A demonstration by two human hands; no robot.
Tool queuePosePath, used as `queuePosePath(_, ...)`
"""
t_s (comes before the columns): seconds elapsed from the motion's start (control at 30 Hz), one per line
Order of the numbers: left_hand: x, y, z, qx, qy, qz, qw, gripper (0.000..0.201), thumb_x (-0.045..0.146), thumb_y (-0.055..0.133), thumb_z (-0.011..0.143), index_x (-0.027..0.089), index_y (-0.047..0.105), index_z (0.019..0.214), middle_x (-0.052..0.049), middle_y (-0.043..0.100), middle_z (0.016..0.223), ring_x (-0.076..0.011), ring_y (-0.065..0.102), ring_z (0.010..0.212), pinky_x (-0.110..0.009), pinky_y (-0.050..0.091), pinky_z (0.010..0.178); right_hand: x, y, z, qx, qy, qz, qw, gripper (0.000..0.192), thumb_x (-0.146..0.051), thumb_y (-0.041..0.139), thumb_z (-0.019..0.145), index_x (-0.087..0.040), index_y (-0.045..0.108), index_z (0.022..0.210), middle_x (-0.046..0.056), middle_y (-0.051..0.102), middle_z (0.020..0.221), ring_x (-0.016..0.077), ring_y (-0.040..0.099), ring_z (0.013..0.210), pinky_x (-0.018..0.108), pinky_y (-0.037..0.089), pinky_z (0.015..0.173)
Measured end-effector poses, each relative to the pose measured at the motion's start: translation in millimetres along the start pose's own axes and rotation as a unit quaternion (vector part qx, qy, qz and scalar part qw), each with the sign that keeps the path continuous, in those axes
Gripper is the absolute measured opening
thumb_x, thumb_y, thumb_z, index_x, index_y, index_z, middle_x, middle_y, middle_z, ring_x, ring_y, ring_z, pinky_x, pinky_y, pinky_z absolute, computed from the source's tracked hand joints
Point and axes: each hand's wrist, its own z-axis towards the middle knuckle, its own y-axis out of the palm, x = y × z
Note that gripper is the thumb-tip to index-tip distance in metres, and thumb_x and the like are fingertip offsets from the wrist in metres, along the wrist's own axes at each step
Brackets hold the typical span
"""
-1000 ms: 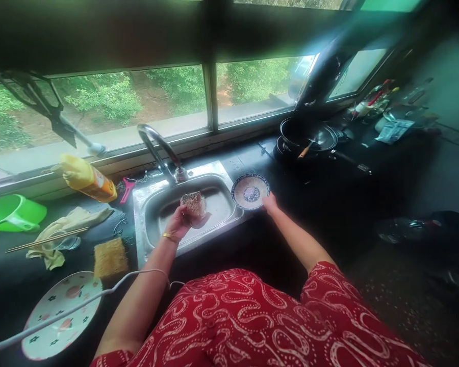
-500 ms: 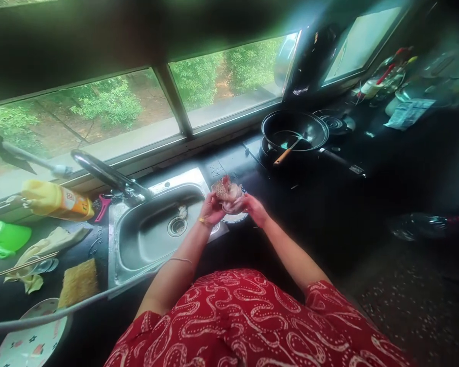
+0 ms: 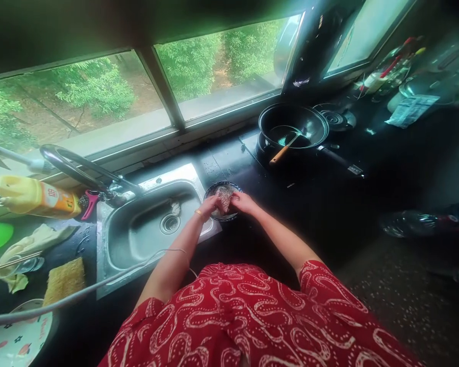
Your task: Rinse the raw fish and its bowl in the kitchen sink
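A blue-rimmed bowl (image 3: 215, 187) stands on the dark counter just right of the steel sink (image 3: 137, 244). A scored, pinkish piece of raw meat (image 3: 224, 195) sits in the bowl. My left hand (image 3: 210, 206), with a gold bangle at the wrist, grips the piece from the left. From the right, my right hand (image 3: 245, 203) holds the same piece. Both hands meet over the bowl and hide most of its inside.
A curved faucet (image 3: 80, 171) arches over the sink. On the left lie a yellow bottle (image 3: 34, 196), a cloth (image 3: 38, 239) with chopsticks (image 3: 11, 261), a yellow sponge (image 3: 63, 276) and a flowered plate (image 3: 15, 342). At the back right is a black wok (image 3: 294, 127) holding a wooden-handled spatula.
My left hand carried the meat from over the sink to the bowl on the right. My right hand left the bowl's rim and joined it on the meat, which now rests lower in the bowl.
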Motion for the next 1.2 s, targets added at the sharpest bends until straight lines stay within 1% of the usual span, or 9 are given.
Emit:
queuePosePath(0.1,12.0,-16.0,-7.1,0.073,0.047,0.011,0.996,0.011,0.016,0.076,0.066,0.015,0.066,0.061,-0.002,0.064,0.063,-0.0138,0.053,0.064,-0.023,0.039,0.062,-3.4,6.4,4.7,-0.036,-0.01,-0.141,0.989,0.043,-0.03,0.06,0.094,-0.017,0.059,0.135,0.013,0.066,0.13,0.0279,0.062,0.12,0.039,0.048,0.102)
queuePosePath(0.27,25.7,-36.8,-24.8,0.06,0.052,-0.113,0.99,0.012,0.02,0.074,0.067,0.015,0.064,0.063,0.001,0.054,0.054,-0.0132,0.05,0.056,-0.025,0.041,0.057,-9.7,14.8,10.0,-0.027,-0.048,-0.26,0.964,0.043,-0.036,0.06,0.094,-0.011,0.059,0.129,0.02,0.062,0.131,0.0323,0.055,0.128,0.043,0.045,0.105)
queuePosePath(0.47,22.4,-24.7,-23.6,0.042,0.03,-0.144,0.988,0.016,0.02,0.068,0.074,0.013,0.074,0.087,0.0,0.06,0.06,-0.0128,0.052,0.057,-0.023,0.041,0.055,-16.3,15.1,13.1,-0.048,0.013,-0.205,0.978,0.045,-0.036,0.048,0.1,-0.016,0.053,0.14,0.018,0.066,0.129,0.0334,0.064,0.118,0.046,0.049,0.099)
queuePosePath(0.67,18.7,0.9,-6.5,-0.041,-0.035,-0.191,0.98,0.029,0.019,0.062,0.08,0.013,0.072,0.106,-0.006,0.071,0.078,-0.0149,0.059,0.059,-0.025,0.045,0.054,-7.5,20.8,33.2,-0.065,-0.011,-0.064,0.996,0.037,-0.025,0.06,0.091,-0.017,0.067,0.127,0.011,0.069,0.127,0.0254,0.064,0.119,0.036,0.049,0.103)
queuePosePath(0.77,15.2,3.9,5.5,-0.05,-0.071,-0.135,0.987,0.019,0.022,0.064,0.078,0.012,0.073,0.091,-0.009,0.07,0.075,-0.0186,0.062,0.063,-0.029,0.05,0.059,3.9,15.9,33.4,-0.057,0.001,0.019,0.998,0.043,-0.019,0.066,0.085,-0.018,0.068,0.128,0.009,0.069,0.127,0.0232,0.065,0.118,0.035,0.05,0.103)
queuePosePath(0.87,10.1,0.6,18.2,-0.045,-0.048,-0.038,0.997,0.006,0.019,0.067,0.074,0.014,0.069,0.075,-0.006,0.065,0.066,-0.0162,0.057,0.058,-0.028,0.047,0.058,12.9,5.3,24.5,0.007,0.056,0.033,0.998,0.053,-0.011,0.06,0.084,-0.018,0.062,0.137,0.01,0.068,0.128,0.0237,0.065,0.117,0.035,0.051,0.102)
queuePosePath(0.97,8.1,-0.9,28.6,-0.062,-0.029,0.017,0.997,0.012,0.018,0.072,0.07,0.015,0.062,0.062,-0.002,0.057,0.058,-0.0127,0.049,0.053,-0.025,0.04,0.055,12.7,-4.7,13.3,0.032,0.076,0.029,0.996,0.058,-0.006,0.051,0.085,-0.015,0.056,0.143,0.011,0.067,0.13,0.0215,0.065,0.118,0.032,0.05,0.102)
queuePosePath(1.1,16.8,7.0,38.4,-0.099,-0.034,0.132,0.986,0.015,0.027,0.073,0.073,0.016,0.066,0.066,-0.002,0.059,0.06,-0.0163,0.053,0.059,-0.026,0.039,0.058,6.1,-10.4,0.3,0.087,0.058,-0.052,0.993,0.051,-0.01,0.044,0.092,-0.015,0.058,0.142,0.011,0.066,0.132,0.0218,0.062,0.122,0.032,0.047,0.107)
queuePosePath(1.2,25.9,16.6,43.8,-0.027,-0.004,0.327,0.945,0.026,0.028,0.082,0.068,0.02,0.061,0.054,-0.002,0.052,0.051,-0.025,0.061,0.071,-0.032,0.045,0.074,5.6,-8.5,-6.8,0.093,0.04,-0.152,0.983,0.047,-0.016,0.043,0.096,-0.018,0.061,0.14,0.012,0.065,0.13,0.0253,0.062,0.12,0.035,0.046,0.106)
